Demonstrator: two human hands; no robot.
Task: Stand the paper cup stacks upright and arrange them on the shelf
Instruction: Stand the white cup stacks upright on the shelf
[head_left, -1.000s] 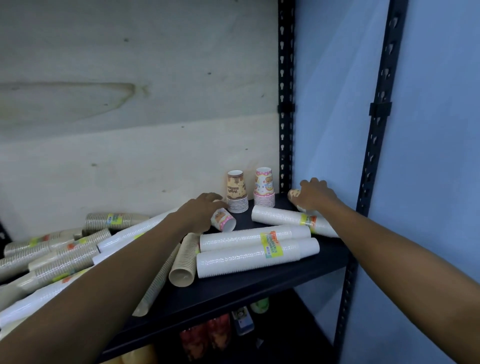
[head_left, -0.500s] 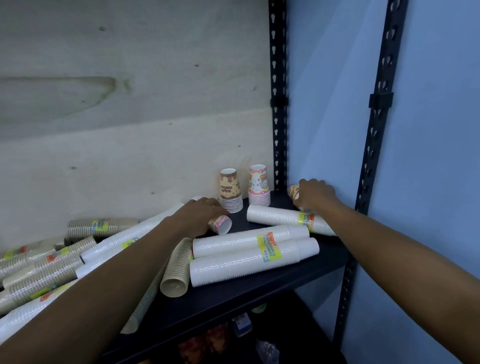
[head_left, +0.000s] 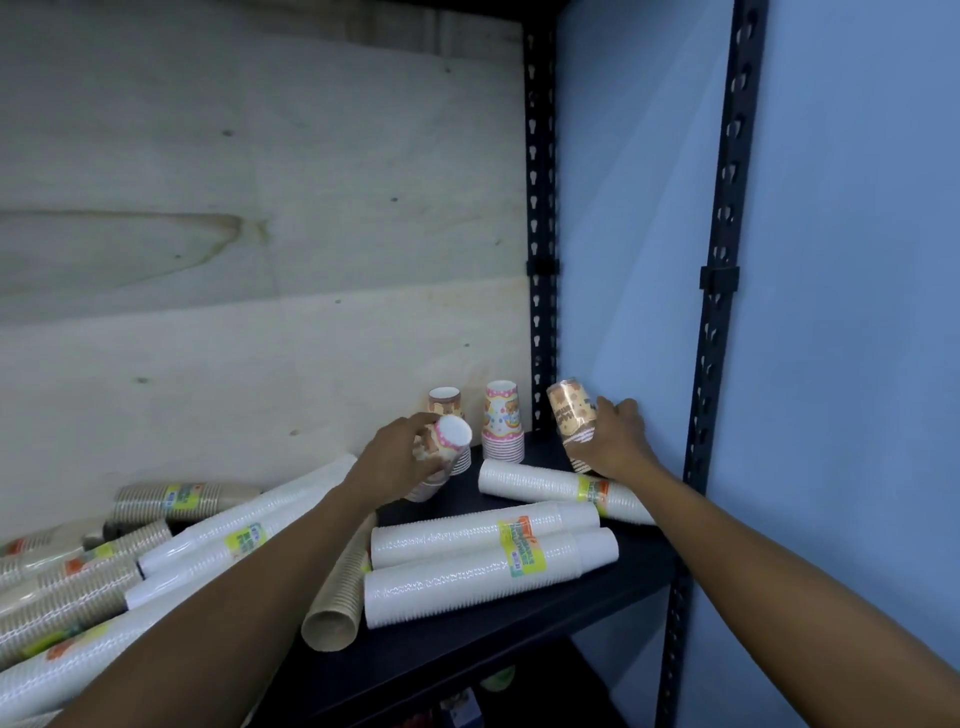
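My left hand (head_left: 395, 460) grips a short pink-printed cup stack (head_left: 447, 441), tilted with its base facing me, above the dark shelf (head_left: 519, 618). My right hand (head_left: 615, 441) holds a brown-printed cup stack (head_left: 570, 415) nearly upright at the back right corner. Two short printed stacks (head_left: 502, 428) stand upright against the back board, one partly hidden behind my left hand. Three long white wrapped stacks (head_left: 488, 569) lie on their sides in front.
Several more white and tan wrapped stacks (head_left: 78, 571) lie piled at the left. A tan stack (head_left: 337, 597) lies mouth toward me. Black slotted uprights (head_left: 540, 234) flank the right end, with a blue wall behind. A lower shelf holds items.
Both hands have lifted their short printed stacks off the shelf and tipped them toward upright. The view has drifted slightly.
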